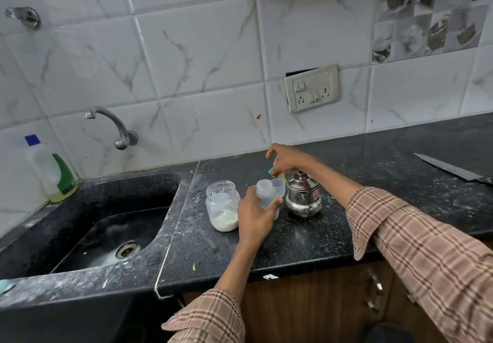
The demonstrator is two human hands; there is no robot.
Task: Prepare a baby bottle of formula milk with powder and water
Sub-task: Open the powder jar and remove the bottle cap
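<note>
My left hand [254, 216] grips an open baby bottle [264, 189] that stands on the black counter [333, 225]. Just behind the bottle sits its clear cap [277, 185]. To the left stands an open glass jar [222, 205] holding white formula powder and a pale green scoop. My right hand [284, 159] hovers behind the bottle and pinches a teal piece [272, 171], mostly hidden by the fingers. A lidded steel pot [303, 197] stands right of the bottle, below my right wrist.
A black sink [112, 233] with a wall tap [112, 126] lies to the left. A plastic bottle of liquid with a blue cap [49, 174] stands at the sink's back corner. A large knife [453, 169] lies at the far right. White powder dusts the counter.
</note>
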